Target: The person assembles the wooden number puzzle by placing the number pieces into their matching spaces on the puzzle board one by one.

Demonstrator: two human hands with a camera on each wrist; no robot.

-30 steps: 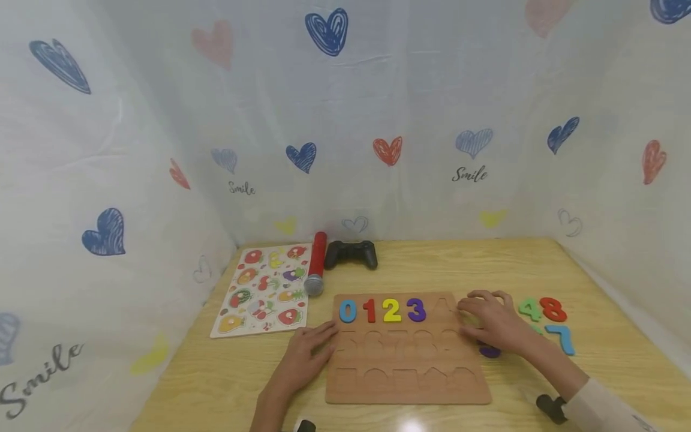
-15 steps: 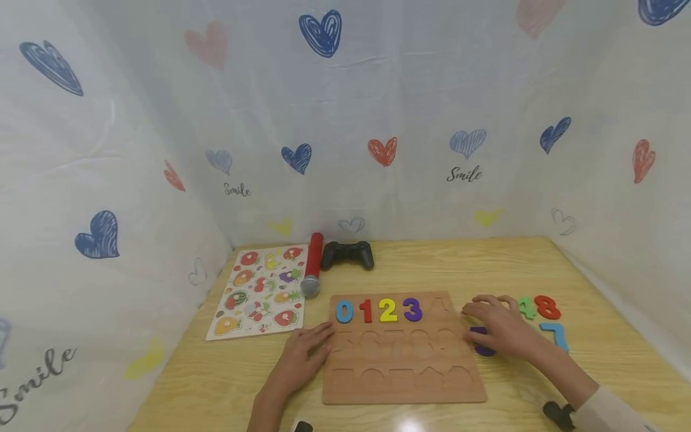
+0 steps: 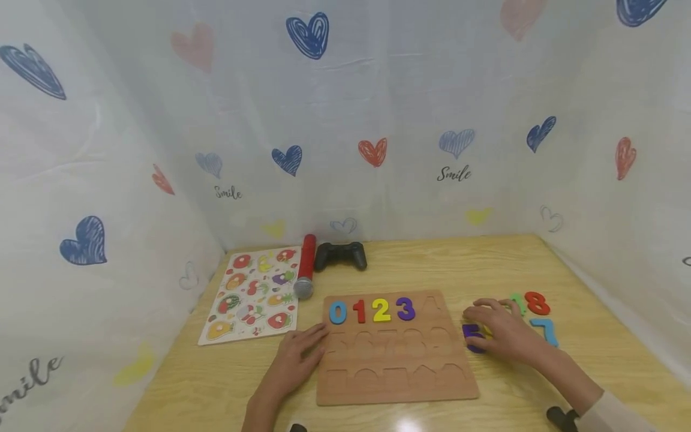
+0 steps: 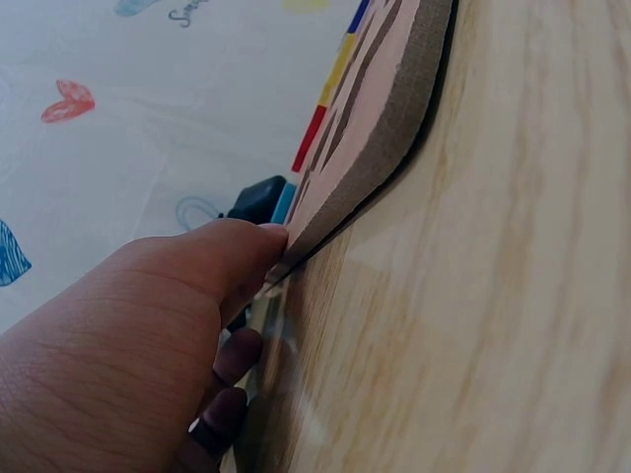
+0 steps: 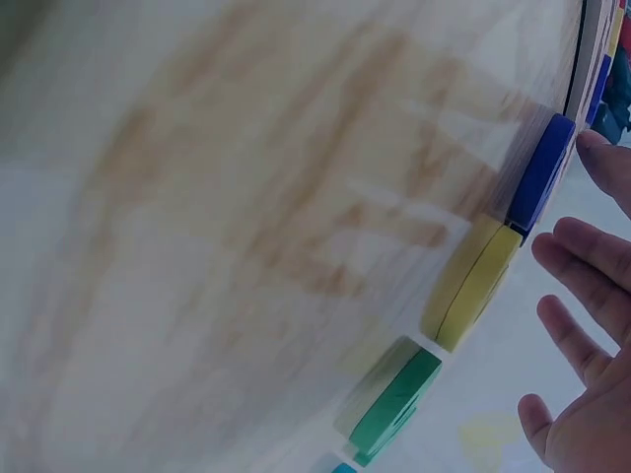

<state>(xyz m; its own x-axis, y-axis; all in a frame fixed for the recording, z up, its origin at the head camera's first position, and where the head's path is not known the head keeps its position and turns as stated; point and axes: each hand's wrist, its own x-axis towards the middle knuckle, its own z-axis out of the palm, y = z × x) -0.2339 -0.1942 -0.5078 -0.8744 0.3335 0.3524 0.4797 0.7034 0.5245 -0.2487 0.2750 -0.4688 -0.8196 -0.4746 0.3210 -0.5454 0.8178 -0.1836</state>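
A wooden number board (image 3: 396, 389) lies flat on the table. In its top row sit a blue 0 (image 3: 338, 312), a red 1 (image 3: 359, 311), a yellow 2 (image 3: 381, 310) and a purple 3 (image 3: 405, 308). My left hand (image 3: 294, 360) rests beside the board, digits touching its left edge; the left wrist view shows a digit at the corner. To the right of the board, my right hand (image 3: 504, 333) hovers with spread fingers over loose numbers, holding nothing. Beneath or beside it are a purple 5 (image 3: 472, 339), a mostly hidden yellow piece (image 5: 478, 286) and a green piece (image 5: 394, 404).
A red 8 (image 3: 537, 303) and a blue 7 (image 3: 546, 331) lie right of my right hand. Farther back are a fruit puzzle board (image 3: 251, 300), a red microphone (image 3: 306, 264) and a black game controller (image 3: 340, 256). A heart-printed curtain (image 3: 345, 108) surrounds the table.
My right hand has drawn away to the right from the board's edge, uncovering more of the purple 5. My left hand stays at the board's left edge. The head view has shifted slightly.
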